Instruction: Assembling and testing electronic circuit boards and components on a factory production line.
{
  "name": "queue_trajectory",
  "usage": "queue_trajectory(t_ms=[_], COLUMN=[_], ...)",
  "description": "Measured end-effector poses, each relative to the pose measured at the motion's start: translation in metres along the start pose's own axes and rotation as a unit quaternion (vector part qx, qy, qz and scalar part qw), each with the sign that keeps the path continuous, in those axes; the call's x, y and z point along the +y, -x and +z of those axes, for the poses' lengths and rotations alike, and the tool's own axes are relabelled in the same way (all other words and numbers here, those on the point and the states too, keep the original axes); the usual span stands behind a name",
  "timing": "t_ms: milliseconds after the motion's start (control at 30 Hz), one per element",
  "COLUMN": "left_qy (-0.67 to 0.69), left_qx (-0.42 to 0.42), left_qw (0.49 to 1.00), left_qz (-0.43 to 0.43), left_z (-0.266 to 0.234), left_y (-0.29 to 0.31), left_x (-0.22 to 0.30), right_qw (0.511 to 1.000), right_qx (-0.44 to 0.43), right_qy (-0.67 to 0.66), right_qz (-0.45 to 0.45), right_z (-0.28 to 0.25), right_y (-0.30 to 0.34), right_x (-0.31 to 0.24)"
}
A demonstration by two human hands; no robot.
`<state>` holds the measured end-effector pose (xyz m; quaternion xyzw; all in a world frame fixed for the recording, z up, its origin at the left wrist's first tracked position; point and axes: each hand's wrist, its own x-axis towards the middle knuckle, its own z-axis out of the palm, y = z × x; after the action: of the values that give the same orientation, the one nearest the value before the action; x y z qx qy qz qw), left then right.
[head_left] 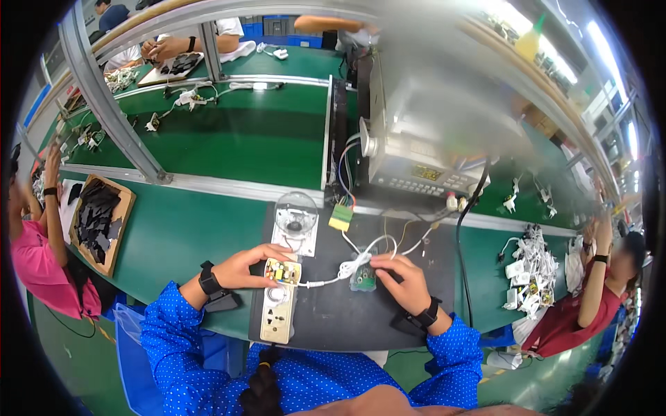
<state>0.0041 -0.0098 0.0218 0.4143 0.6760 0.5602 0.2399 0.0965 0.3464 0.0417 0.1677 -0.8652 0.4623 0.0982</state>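
Observation:
My left hand [248, 269] has its thumb and fingers around the edges of a small circuit board [283, 272] with yellow and white parts, at the top of a cream test block with sockets [276, 322]. A white cable [355, 265] runs from the board to the right, in a loose bundle. My right hand [408, 283] is by that bundle, thumb and forefinger apart, the fingertips touching or just over the cable. Close to the thumb lies a clear green piece [363, 279]. Behind my left hand stands a white fixture with a round clear cover [297, 216].
A dark mat [333, 315] covers the green bench. A beige instrument [423, 166] stands behind, with a black cable [463, 236] hanging to its right. White adapters [531, 274] are piled right; a tray of black pieces [100, 223] sits left. Co-workers sit on both sides.

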Motion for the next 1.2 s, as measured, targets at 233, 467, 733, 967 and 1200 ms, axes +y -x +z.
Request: queue_trajectory(t_ms=[233,467,733,967,1200], left_qy=[-0.007,0.003,0.010,0.004,0.010], left_qx=[0.010,0.015,0.012,0.002,-0.008], left_qw=[1.000,1.000,1.000,1.000,1.000], left_qz=[-0.003,-0.017,-0.008,-0.004,-0.002], left_z=[-0.0005,-0.0015,-0.0019,-0.0055,-0.0047], left_y=[0.0044,0.0028,0.0033,0.0016,0.0015], left_x=[-0.0044,-0.0056,-0.0102,-0.0084,-0.0095], right_qw=[1.000,0.999,0.999,0.999,0.996], right_qx=[-0.006,-0.014,-0.007,-0.035,-0.081], right_qy=[-0.001,0.022,0.013,0.030,0.038], right_qz=[0.025,0.025,0.050,-0.002,-0.012], right_z=[0.0053,0.0057,0.0062,0.0070,0.0049], right_y=[0.0034,-0.0011,-0.0004,-0.0012,-0.0022], right_x=[-0.0036,-0.0051,-0.0075,-0.0003,-0.0074])
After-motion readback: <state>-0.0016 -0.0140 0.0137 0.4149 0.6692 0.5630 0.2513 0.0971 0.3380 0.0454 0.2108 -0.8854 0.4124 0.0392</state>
